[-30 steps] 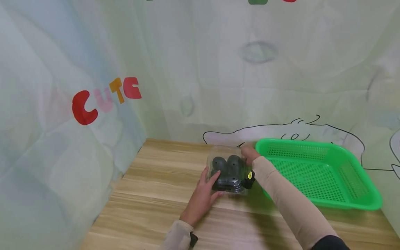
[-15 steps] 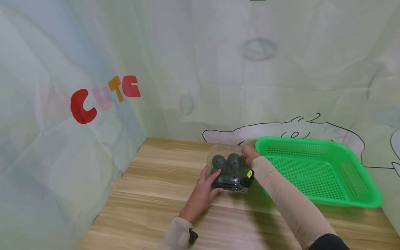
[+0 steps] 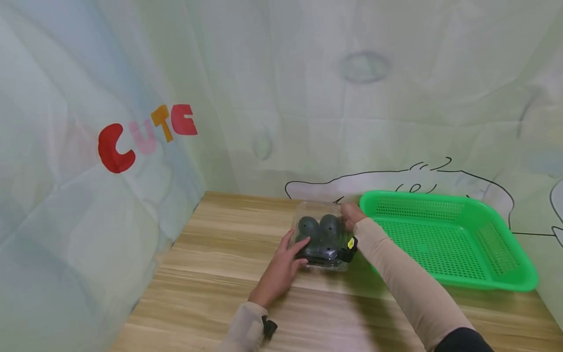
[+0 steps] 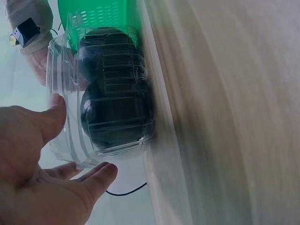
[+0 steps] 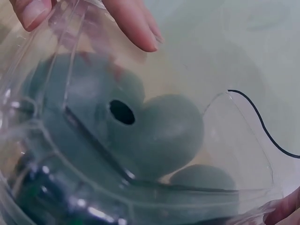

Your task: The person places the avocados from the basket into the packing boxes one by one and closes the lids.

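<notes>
A clear plastic clamshell box (image 3: 324,208) with several dark grey-green oval things (image 3: 329,224) inside stands on the wooden table, its lid seen over them. My left hand (image 3: 276,276) touches the near left side, fingers fairly straight and spread; in the left wrist view the hand (image 4: 42,159) sets its fingertips along the lid rim. At the far right corner my right hand (image 3: 352,216) grips the box edge, fingers partly hidden behind it. The right wrist view shows that hand (image 5: 287,208) at the clear corner and round vent hole (image 5: 122,112) in the lid.
A green perforated plastic basket (image 3: 523,276) stands on the table (image 3: 211,274) just right of the box, beside my right forearm. A printed cloth backdrop (image 3: 246,98) rises behind the table and along its left side.
My left thumb has drawn back leftward from the box's front edge, and the left hand has shifted slightly left. The right hand keeps its place at the far corner. The view tilts slightly down.
</notes>
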A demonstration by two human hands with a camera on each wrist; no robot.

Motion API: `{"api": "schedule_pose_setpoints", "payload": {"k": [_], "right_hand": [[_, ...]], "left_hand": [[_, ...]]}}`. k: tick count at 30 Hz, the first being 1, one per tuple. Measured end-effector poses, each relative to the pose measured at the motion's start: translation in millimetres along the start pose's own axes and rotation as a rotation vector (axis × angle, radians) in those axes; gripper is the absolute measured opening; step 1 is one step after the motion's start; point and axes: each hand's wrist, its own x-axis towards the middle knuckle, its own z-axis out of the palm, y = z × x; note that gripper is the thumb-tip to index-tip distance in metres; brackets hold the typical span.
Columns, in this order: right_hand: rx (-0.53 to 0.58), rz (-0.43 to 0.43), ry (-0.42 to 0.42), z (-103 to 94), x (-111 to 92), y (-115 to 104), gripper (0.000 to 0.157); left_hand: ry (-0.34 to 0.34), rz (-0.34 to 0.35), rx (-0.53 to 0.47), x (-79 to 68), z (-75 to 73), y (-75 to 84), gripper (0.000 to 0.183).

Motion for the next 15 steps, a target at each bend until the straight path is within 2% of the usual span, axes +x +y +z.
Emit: {"api": "schedule_pose_setpoints", "payload": {"k": [5,7,9,12,13,15], "right_hand": [[-0.033,-0.003,0.029,0.1,3.9,0.5,0.023],[-0.054,0.004,0.043,-1.7,15.4,4.6,0.022],[-0.049,-0.007,0.022,-3.8,23.5,9.7,0.021],[-0.026,-0.058,-0.006,-16.9,74.5,30.2,0.021],[-0.008,-0.067,-0.016,-19.6,85.7,34.4,0.022],[-0.006,-0.067,0.015,-20.7,101.6,38.3,0.021]], "left_hand": [[-0.012,0.008,-0.005,0.7,-2.2,-1.2,0.056],[-0.020,0.008,-0.007,0.6,-2.9,-1.2,0.055],[-0.025,0.010,-0.013,0.6,-3.3,-1.4,0.055],[-0.031,0.011,-0.023,0.7,-4.5,-2.2,0.054],[-0.031,0.014,-0.029,0.8,-4.8,-2.7,0.053],[-0.030,0.020,-0.042,1.2,-5.1,-4.1,0.051]]}}
